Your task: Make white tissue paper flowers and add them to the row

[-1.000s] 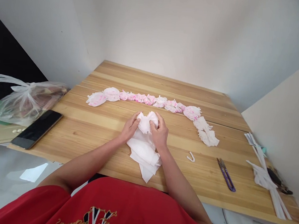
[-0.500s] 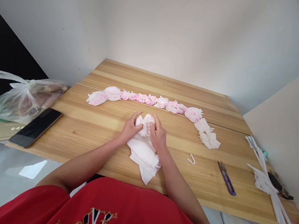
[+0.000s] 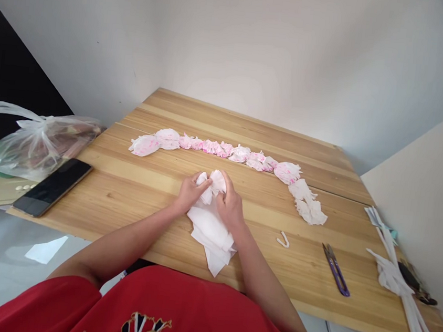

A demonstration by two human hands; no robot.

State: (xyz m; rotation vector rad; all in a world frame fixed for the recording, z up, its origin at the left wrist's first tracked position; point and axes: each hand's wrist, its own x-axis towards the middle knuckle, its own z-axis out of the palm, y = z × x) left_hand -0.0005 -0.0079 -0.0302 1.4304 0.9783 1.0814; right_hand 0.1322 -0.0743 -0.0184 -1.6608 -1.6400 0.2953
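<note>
Between my two hands is a pleated white tissue paper bunch (image 3: 218,182), fanned out at its top. My left hand (image 3: 192,192) pinches its left side, thumb over the folds. On the other side, my right hand (image 3: 232,201) has its fingers closed round the paper's right edge. Beneath both hands, loose white tissue sheets (image 3: 211,233) lie spread toward the table's front edge. Farther back, a curved row of pink-and-white crumpled tissue flowers (image 3: 217,148) stretches across the wooden table (image 3: 132,188), ending in plain white ones at the right.
Right of my arm lie a bent white strip (image 3: 284,239) and purple-handled thread snips (image 3: 336,270). White strips (image 3: 403,280) are bundled at the right edge. On the left sit a black phone (image 3: 53,187) and a tied clear plastic bag (image 3: 45,142).
My fingers have drawn in closer on the white tissue paper, and its top has been gathered and now fans apart into two lobes. The other things on the table stay put.
</note>
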